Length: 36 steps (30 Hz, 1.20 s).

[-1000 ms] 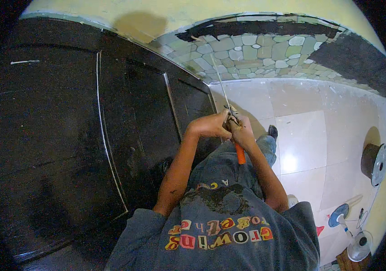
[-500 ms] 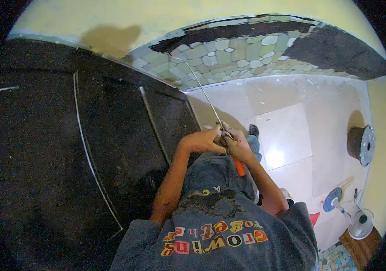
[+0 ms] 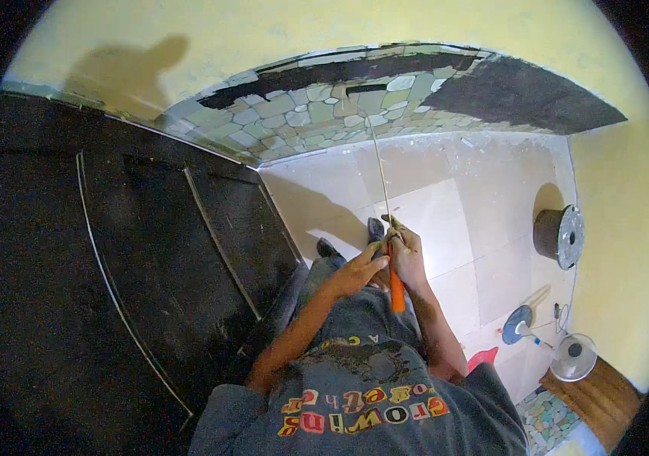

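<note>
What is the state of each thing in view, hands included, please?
Paint roller: gripped by its orange handle.
Right hand: closed around the handle.
Left hand: partly curled; contact with handle unclear.
Stone-patterned wall: partly covered in black.
Spool-shaped drum: upright.
Pedestal fan: standing; whether running, unclear.
T-shirt: dark patch on lower front.

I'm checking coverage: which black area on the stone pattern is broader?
The right-end block, toward the corner: it spreads much deeper top to bottom, whereas the other is a thin strip running above the roller.

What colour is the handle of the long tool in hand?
The handle is orange; it shows best in the head view.
</note>
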Available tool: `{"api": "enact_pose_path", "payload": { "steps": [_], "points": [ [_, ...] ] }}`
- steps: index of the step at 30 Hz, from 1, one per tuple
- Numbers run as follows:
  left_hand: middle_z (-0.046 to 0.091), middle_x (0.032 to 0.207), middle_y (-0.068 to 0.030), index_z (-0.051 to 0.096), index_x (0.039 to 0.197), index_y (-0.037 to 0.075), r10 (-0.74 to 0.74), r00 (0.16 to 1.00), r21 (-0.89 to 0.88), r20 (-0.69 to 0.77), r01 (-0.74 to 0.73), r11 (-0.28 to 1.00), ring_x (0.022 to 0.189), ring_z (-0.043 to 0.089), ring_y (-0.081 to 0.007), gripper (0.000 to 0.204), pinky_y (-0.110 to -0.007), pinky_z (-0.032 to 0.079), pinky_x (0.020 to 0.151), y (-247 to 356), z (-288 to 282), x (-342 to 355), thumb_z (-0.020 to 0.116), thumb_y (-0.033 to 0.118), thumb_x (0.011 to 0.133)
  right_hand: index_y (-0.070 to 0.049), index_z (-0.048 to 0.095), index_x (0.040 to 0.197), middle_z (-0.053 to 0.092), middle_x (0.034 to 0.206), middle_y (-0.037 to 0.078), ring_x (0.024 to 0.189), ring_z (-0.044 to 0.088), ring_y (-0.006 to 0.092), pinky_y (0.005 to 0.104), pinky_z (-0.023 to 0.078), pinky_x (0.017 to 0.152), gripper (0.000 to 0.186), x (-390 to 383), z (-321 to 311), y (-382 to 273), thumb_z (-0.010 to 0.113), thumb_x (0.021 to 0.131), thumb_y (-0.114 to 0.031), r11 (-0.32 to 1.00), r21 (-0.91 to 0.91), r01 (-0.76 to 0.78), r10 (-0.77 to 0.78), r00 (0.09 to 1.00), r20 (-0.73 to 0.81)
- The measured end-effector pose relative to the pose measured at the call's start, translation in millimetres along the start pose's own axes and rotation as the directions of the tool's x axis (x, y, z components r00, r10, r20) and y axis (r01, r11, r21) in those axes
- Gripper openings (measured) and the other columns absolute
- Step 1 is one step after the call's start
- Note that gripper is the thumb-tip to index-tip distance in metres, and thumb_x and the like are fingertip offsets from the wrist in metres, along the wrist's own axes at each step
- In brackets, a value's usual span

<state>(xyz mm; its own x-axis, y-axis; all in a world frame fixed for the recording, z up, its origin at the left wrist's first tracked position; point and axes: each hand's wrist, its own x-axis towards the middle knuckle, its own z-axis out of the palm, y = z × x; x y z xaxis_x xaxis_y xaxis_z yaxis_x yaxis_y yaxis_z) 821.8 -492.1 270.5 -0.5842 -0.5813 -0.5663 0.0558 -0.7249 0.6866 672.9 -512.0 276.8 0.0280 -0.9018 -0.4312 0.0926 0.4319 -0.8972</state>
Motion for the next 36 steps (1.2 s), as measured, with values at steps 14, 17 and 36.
{"api": "enact_pose_path", "payload": {
  "steps": [14, 17, 36],
  "points": [
    [0.054, 0.095, -0.0162, 0.051, 0.11, -0.001, 0.644, 0.462, 0.601, -0.61, -0.26, 0.756, 0.078, 0.054, -0.0212, 0.028, -0.036, 0.046, 0.066, -76, 55, 80, 0.051, 0.024, 0.097, 0.006, 0.053, 0.121, 0.059, 0.069, 0.004, 0.065, 0.055, 0.0105, 0.0251, 0.046, 0.063, 0.031, 73, -15, 17, 0.043, 0.096, -0.01, 0.99, -0.106, 0.095, -0.077, 0.983, 0.167],
    [0.057, 0.085, -0.0153, 0.053, 0.108, 0.0, 0.3, 0.569, 0.185, -0.766, -0.253, 0.95, 0.071, 0.056, -0.0262, 0.028, -0.038, 0.047, 0.064, -83, 53, 97, 0.06, 0.022, 0.092, 0.005, 0.056, 0.118, 0.062, 0.077, 0.008, 0.068, 0.059, 0.014, 0.0262, 0.049, 0.065, 0.03, 115, -34, 28, 0.044, 0.095, -0.011, 0.999, -0.05, -0.015, 0.024, 0.981, 0.191],
    [0.065, 0.084, -0.0247, 0.067, 0.105, 0.004, 0.363, 0.474, 0.366, -0.802, -0.089, 0.926, 0.082, 0.065, -0.0405, 0.033, -0.043, 0.051, 0.069, -150, -13, 198, 0.064, 0.032, 0.087, -0.008, 0.05, 0.101, 0.038, 0.062, -0.005, 0.046, 0.033, 0.0046, 0.0223, 0.029, 0.041, 0.02, 235, -11, 78, 0.044, 0.101, -0.028, 0.982, 0.179, -0.053, 0.025, 0.987, 0.156]
  ]
}}
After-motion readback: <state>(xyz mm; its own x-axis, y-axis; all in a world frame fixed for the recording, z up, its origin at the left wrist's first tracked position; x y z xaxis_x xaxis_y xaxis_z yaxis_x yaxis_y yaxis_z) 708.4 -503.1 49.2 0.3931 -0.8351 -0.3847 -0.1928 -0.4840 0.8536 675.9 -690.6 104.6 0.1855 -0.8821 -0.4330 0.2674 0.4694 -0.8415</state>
